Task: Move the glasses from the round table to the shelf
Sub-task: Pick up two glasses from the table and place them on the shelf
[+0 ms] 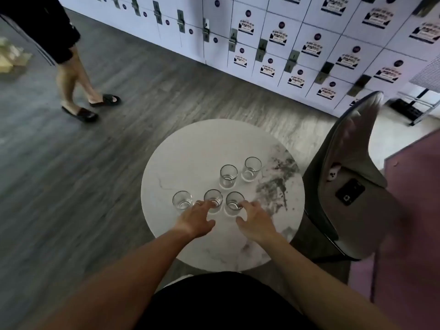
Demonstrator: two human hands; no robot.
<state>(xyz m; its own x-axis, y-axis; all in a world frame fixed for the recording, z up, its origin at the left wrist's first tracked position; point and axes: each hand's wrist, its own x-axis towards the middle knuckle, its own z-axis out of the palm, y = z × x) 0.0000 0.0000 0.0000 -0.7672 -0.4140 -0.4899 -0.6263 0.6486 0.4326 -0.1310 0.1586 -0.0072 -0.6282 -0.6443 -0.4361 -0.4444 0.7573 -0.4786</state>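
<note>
At the far left, well away from both hands, a second person's bare legs in black slippers (92, 107) stand on a grey wood-look floor (71, 177). Moving right, a round white marble-patterned table (171, 163) sits directly below the camera, and five clear, empty glasses stand upright on it. The leftmost glass (182, 200) stands just left of the left hand's fingertips, close to them but with no grip on it. The left hand (198, 217) reaches forward over the table with fingers spread and relaxed, holding nothing; its fingertips meet the near side of the middle front glass (213, 199), though whether they truly touch cannot be told. Just to the right, the right hand (256, 221) also lies open and loose, thumb pointing inward, its fingertips at the near right side of the right front glass (234, 202), not wrapped around it. Beyond both hands, farther across the table, two more glasses stand side by side: one (228, 175) above the gap between the hands, the other (252, 168) slightly right of it. Right of the right hand, a grey chair (352, 144) stands against the table, with a dark phone (350, 192) lying on its seat. A wall of white lockers (297, 44) with labels runs behind everything.
</note>
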